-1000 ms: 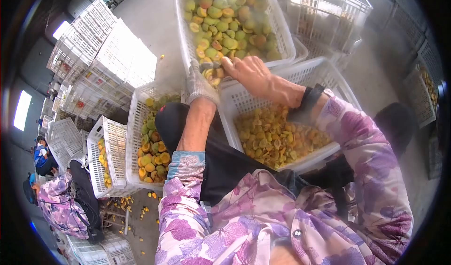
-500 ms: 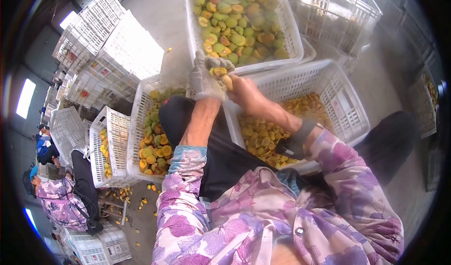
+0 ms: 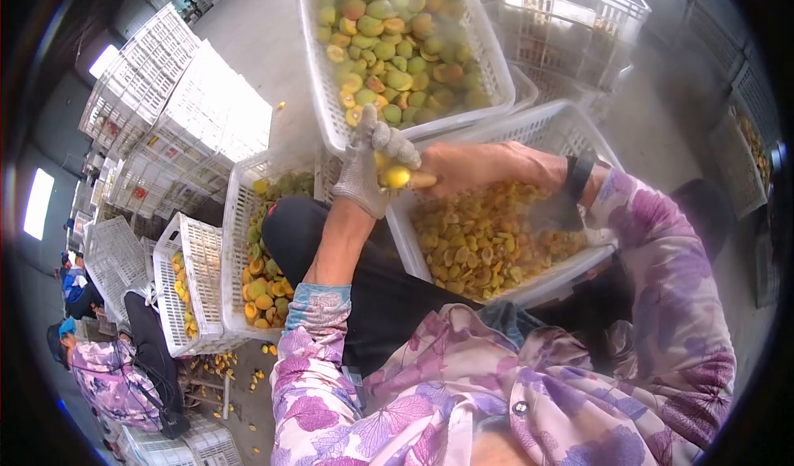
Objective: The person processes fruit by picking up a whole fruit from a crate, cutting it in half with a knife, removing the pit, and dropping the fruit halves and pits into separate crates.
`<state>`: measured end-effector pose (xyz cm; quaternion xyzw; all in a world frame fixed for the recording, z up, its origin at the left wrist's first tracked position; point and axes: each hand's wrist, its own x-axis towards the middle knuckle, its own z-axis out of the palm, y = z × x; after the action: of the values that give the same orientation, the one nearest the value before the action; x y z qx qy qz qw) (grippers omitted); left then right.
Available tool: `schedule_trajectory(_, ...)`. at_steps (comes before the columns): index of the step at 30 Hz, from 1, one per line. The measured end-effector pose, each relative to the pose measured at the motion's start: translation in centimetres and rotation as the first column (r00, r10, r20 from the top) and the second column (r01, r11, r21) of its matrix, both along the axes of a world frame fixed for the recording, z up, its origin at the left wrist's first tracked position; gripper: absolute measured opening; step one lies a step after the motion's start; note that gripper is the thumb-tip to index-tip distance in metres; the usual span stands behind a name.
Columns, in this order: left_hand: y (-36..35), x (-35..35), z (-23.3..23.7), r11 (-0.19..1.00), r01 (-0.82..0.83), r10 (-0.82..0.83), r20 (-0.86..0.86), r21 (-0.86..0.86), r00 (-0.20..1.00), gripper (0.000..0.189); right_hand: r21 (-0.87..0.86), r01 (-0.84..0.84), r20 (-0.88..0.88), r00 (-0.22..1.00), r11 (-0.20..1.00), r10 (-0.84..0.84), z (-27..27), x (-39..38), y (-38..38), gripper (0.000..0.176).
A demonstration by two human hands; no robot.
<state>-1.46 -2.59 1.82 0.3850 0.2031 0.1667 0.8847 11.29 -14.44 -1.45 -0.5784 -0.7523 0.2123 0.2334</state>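
Note:
My left hand point(image 3: 368, 164), in a grey-white glove, is closed around a cut yellow peach point(image 3: 396, 176). Bare and closed, my right hand point(image 3: 463, 168) meets it from the right, with its fingertips against the fruit. A tan piece, perhaps a handle or my thumb, points from the right hand toward the peach; I cannot make out what this hand grips. Below my right forearm sits a white crate point(image 3: 399, 233) holding yellow cut peach pieces point(image 3: 471, 247). Just beyond my hands, another white crate point(image 3: 318, 106) is heaped with green and reddish peaches point(image 3: 397, 44).
On my left, a white crate point(image 3: 234, 218) holds more peaches beside my knee. Stacked crates point(image 3: 207, 102) rise behind it, with others point(image 3: 571, 19) at the far right. A person point(image 3: 116, 375) in a floral top sits at the left. Fruit scraps point(image 3: 223, 365) litter the floor.
My right forearm has swung outward and up, turning the right hand more sideways against the peach. My left hand stays closed on the fruit, and the whole view has shifted slightly.

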Motion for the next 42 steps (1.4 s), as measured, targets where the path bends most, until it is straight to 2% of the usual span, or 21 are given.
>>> schedule_trajectory(4,4.4,-0.4,-2.7,0.965,-0.245,0.256,-0.126,0.094,0.959,0.042,0.262,-0.105,0.602,0.795,0.959,-0.078,-1.6,1.8,-5.0,0.015)
schedule_trajectory(5,6.6,-1.7,-1.2,0.866,-0.29,0.439,-0.341,0.408,0.831,0.049,0.483,-0.25,0.68,0.711,0.839,-0.179,-4.2,2.6,-8.1,0.016)
schedule_trajectory(6,10.8,-3.4,-3.2,0.405,-0.225,0.63,-0.092,0.886,0.771,0.057,0.483,-0.25,0.683,0.708,0.839,-0.183,-5.9,3.2,-9.4,0.016)
schedule_trajectory(7,12.2,-4.1,-0.5,0.584,-0.397,0.616,-0.068,0.708,0.785,0.066,0.054,0.065,0.508,0.857,0.996,-0.083,-7.7,3.7,-10.3,0.022)
schedule_trajectory(8,12.9,-5.6,0.4,0.403,-0.382,0.662,0.022,0.832,0.749,0.067,-0.46,0.236,0.278,0.954,0.856,-0.113,-8.4,3.9,-10.4,0.033)
schedule_trajectory(9,15.1,-6.4,0.2,-0.204,-0.14,0.822,0.247,0.969,0.513,0.065,-0.471,0.23,0.279,0.955,0.852,-0.103,-8.2,4.6,-9.7,0.033)
schedule_trajectory(11,11.1,-5.8,2.5,0.005,-0.268,0.851,0.137,0.963,0.507,0.063,-0.206,0.202,-0.215,0.945,0.957,-0.246,-6.8,7.0,-5.7,0.035)
schedule_trajectory(13,11.2,-4.7,0.6,0.184,-0.436,0.748,0.162,0.881,0.644,0.062,-0.398,0.452,-0.111,0.84,0.799,-0.531,0.8,6.8,2.8,0.037)
schedule_trajectory(15,9.5,-3.4,0.4,0.319,-0.486,0.73,0.117,0.814,0.674,0.058,-0.185,0.709,0.142,0.704,0.68,-0.696,1.8,7.2,9.7,0.034)
schedule_trajectory(20,8.4,-2.3,-0.8,0.807,-0.406,0.488,-0.096,0.428,0.868,0.052,0.358,0.528,0.058,0.811,0.77,-0.583,-7.9,9.9,18.1,0.037)
schedule_trajectory(26,9.3,-2.4,-3.0,0.931,-0.306,0.316,-0.023,0.199,0.948,0.042,0.257,0.354,0.182,0.896,0.899,-0.405,-5.8,7.5,16.8,0.045)
schedule_trajectory(29,9.3,-2.2,-3.0,0.955,-0.291,0.293,-0.026,0.054,0.956,0.042,0.015,0.554,0.034,0.832,0.832,-0.554,-2.8,5.8,15.3,0.046)
schedule_trajectory(30,9.1,-2.2,-3.0,0.958,-0.285,0.285,-0.017,0.019,0.958,0.046,0.457,0.478,0.06,0.825,0.75,-0.563,-10.7,10.4,18.1,0.031)
schedule_trajectory(31,9.0,-2.0,-3.2,0.959,-0.283,0.284,-0.014,0.021,0.959,0.046,0.461,0.478,0.06,0.824,0.748,-0.564,-8.4,10.1,15.8,0.031)
schedule_trajectory(32,8.9,-1.8,-3.6,0.961,-0.277,0.277,0.021,0.011,0.961,0.047,0.175,0.606,-0.35,0.775,0.776,-0.526,-3.6,8.5,12.3,0.026)
schedule_trajectory(33,8.8,-1.6,-4.1,0.961,-0.276,0.275,0.054,-0.003,0.96,0.048,-0.141,0.572,-0.683,0.535,0.808,-0.498,0.2,6.7,9.9,0.023)
schedule_trajectory(36,7.9,0.2,-4.7,0.991,-0.133,0.134,0.106,-0.021,0.985,0.051,-0.098,0.329,-0.974,0.16,0.939,-0.158,2.7,3.2,7.8,0.025)
schedule_trajectory(37,9.3,1.6,-8.3,0.786,-0.048,-0.029,0.114,0.617,0.993,0.049,-0.111,0.305,-0.976,0.147,0.946,-0.163,2.8,2.0,7.9,0.025)
schedule_trajectory(40,4.4,0.7,-2.2,0.997,-0.031,0.008,0.3,0.074,0.954,0.045,-0.087,0.435,-0.911,0.329,0.896,-0.248,3.5,-1.8,8.3,0.026)
schedule_trajectory(41,4.6,1.1,-3.3,0.762,-0.281,0.139,0.277,0.583,0.951,0.043,-0.088,0.425,-0.918,0.317,0.901,-0.24,3.0,-2.0,8.7,0.026)
schedule_trajectory(42,5.2,1.5,-4.3,0.244,-0.38,0.244,0.323,0.892,0.914,0.041,0.174,0.649,-0.844,0.486,0.741,-0.228,2.5,-1.6,9.2,0.027)
